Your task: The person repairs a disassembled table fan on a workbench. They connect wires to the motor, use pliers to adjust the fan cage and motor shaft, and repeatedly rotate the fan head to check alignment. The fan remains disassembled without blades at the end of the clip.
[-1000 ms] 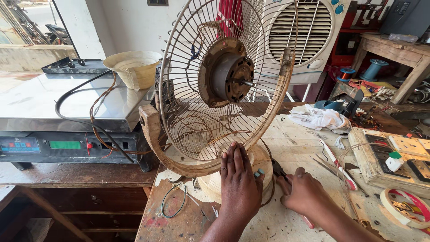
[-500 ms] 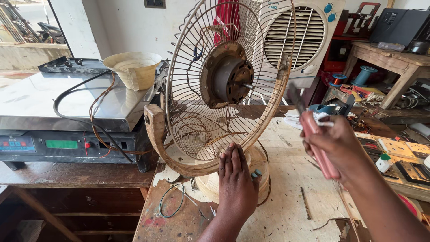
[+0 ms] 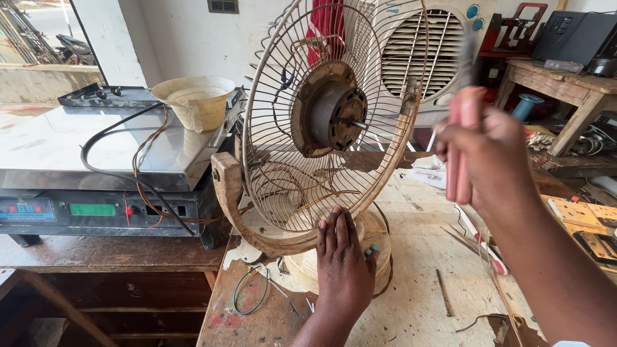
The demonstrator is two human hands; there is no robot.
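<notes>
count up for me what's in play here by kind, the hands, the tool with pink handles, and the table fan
Hands: 2, left hand on the fan base, right hand raised
Pink-handled tool: 1, in the right hand
Table fan: 1
Total: 4

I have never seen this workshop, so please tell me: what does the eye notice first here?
First comes the old rusty wire-cage table fan, standing at the centre of the wooden workbench with its motor bare. The left hand presses on the fan's round cream base, while the right hand, raised beside the cage, grips blurred pink-handled pliers.
</notes>
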